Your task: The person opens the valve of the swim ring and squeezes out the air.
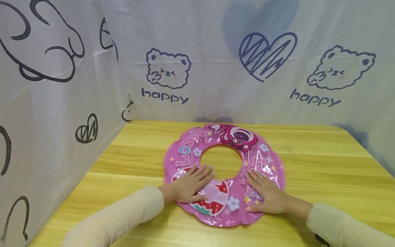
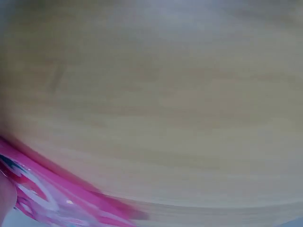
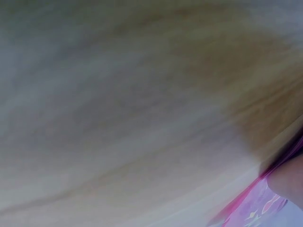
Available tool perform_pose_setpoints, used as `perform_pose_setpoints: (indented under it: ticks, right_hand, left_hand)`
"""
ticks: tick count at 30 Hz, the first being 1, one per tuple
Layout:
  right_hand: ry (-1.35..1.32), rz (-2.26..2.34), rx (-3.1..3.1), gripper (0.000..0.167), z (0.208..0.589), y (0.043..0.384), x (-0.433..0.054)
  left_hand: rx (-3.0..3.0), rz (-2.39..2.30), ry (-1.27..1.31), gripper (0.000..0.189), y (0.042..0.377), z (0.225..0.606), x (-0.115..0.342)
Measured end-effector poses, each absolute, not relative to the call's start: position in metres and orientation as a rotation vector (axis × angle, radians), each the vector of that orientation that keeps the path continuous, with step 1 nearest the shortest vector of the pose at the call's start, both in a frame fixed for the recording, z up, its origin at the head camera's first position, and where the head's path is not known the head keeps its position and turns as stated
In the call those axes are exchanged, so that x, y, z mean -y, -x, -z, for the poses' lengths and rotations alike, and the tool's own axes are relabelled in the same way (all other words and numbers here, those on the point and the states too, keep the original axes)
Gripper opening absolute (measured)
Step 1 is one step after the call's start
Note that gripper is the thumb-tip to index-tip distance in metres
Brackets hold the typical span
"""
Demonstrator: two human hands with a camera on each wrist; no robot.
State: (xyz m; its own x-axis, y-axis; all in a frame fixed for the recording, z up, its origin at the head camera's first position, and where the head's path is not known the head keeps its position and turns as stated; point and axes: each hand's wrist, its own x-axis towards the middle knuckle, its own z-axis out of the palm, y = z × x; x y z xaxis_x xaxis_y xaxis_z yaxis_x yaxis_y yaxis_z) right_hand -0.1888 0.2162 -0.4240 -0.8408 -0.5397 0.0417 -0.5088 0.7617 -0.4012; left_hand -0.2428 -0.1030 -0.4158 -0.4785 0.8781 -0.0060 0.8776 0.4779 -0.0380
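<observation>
A pink inflatable swim ring with a cartoon bear, flowers and lettering lies flat on the wooden table. My left hand rests on its lower left part, over a red and white strawberry print, with the fingers stretched toward the central hole. On the lower right part lies my right hand, palm down, fingers extended and thumb pointing left. The left wrist view catches the ring's edge at bottom left. In the right wrist view a piece of the ring shows beside part of the hand.
Behind the table hangs a white cloth printed with hearts, bear faces and the word "happy". Another printed cloth runs along the left side. The table's far right corner is rounded.
</observation>
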Motion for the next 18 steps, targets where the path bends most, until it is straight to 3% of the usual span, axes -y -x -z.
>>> perform_pose_setpoints:
  ticks: [6,18]
  right_hand:
    - [0.946,0.589,-2.922,0.095,0.426,0.19,-0.218]
    - [0.86,0.603,-2.898,0.095,0.423,0.186,-0.214]
  left_hand:
    - [2.595,-0.005,1.869,0.056,0.23,0.414,0.077]
    - [2.624,0.01,1.9,0.065,0.209,0.413,0.051]
